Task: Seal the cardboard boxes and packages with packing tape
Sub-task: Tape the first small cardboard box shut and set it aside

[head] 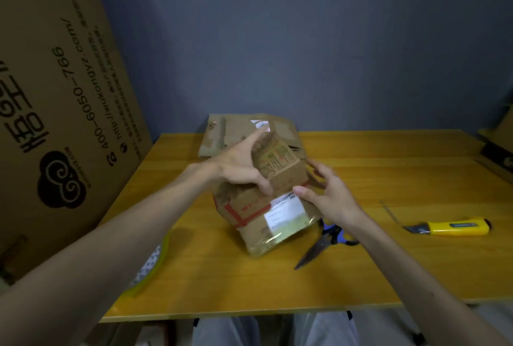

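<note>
Here we go: the small brown cardboard box (277, 176) is tipped up on one edge at the middle of the yellow wooden tabletop (249, 284). The left hand (236, 165) grips its upper corner, thumb clamped on the front. The right hand (330, 195) is spread loose at the right side, thumb tip just touching. Glossy clear tape already covers the label face, so this looks like checking the seams. Blue-handled scissors (319, 245) wait just beside it; no tape roll is clearly visible, and flattened brown cardboard (222, 134) behind looks untaped.

Scissors (323, 243) right of box (266, 206)
</note>
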